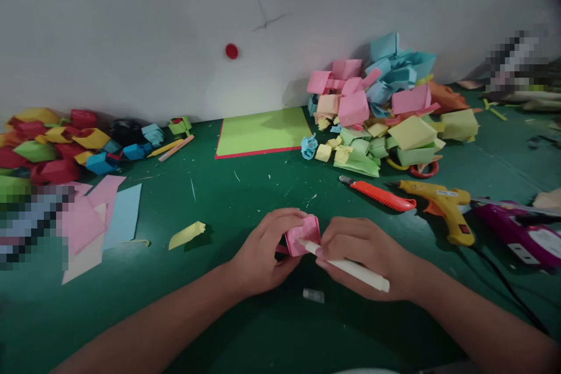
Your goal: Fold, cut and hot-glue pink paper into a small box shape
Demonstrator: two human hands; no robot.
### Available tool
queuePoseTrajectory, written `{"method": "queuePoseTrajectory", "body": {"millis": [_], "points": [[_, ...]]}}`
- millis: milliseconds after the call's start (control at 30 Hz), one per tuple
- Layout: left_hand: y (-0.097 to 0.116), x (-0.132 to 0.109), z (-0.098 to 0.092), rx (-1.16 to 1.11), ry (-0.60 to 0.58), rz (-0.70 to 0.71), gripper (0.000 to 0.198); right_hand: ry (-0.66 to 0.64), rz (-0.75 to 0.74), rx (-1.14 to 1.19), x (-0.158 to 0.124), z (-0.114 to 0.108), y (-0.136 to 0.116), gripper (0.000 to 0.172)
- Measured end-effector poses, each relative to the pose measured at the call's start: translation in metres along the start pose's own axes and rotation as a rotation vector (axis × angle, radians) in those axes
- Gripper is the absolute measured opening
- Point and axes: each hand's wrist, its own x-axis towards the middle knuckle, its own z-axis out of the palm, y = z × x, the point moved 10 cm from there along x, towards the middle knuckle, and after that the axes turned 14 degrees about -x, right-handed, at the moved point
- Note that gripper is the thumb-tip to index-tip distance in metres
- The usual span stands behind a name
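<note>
Near the middle of the green table, my left hand [267, 251] grips a small pink folded-paper box [302, 236] between thumb and fingers. My right hand [368, 257] is closed around a white marker [360, 273], whose tip meets or nearly meets the box's pink face. A clear cap [314, 295] lies on the table just below my hands. Left of my left hand rests a curled yellow paper strip [187, 235]. Part of the box is hidden behind my fingers.
A red utility knife [382, 195], yellow glue gun [442, 204] and purple power strip [521, 231] lie at right. Folded paper pieces [354, 108] pile against the wall. At left are more paper shapes [56, 149] and flat sheets [120, 219]. A lime-green sheet [263, 133] lies behind.
</note>
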Motion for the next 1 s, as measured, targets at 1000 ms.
{"method": "queuePoseTrajectory", "body": {"millis": [1000], "points": [[0.0, 0.0, 0.001, -0.009, -0.004, 0.012, 0.057, 0.168, 0.037, 0.031, -0.001, -0.028, 0.004, 0.019]]}}
